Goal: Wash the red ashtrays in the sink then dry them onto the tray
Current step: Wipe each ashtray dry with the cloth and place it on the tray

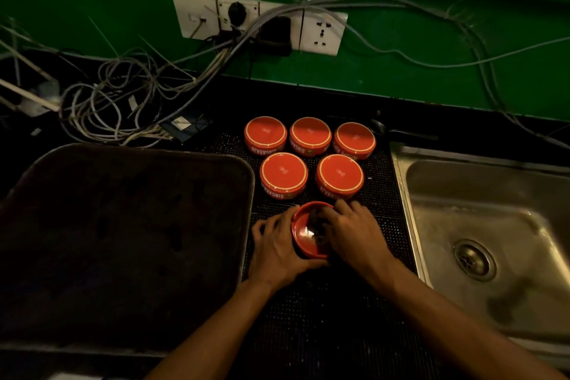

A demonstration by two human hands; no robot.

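Observation:
Several red ashtrays stand upside down on a black dotted mat, three in a back row and two in front. One more red ashtray sits right way up nearer to me. My left hand grips its left side. My right hand presses a dark scrubbing pad into its bowl, fingers curled over the pad. The steel sink lies to the right, the large dark tray to the left.
A tangle of grey cables lies at the back left under a wall socket panel on the green wall. A dark spoon-like utensil rests behind the sink. The sink drain is open.

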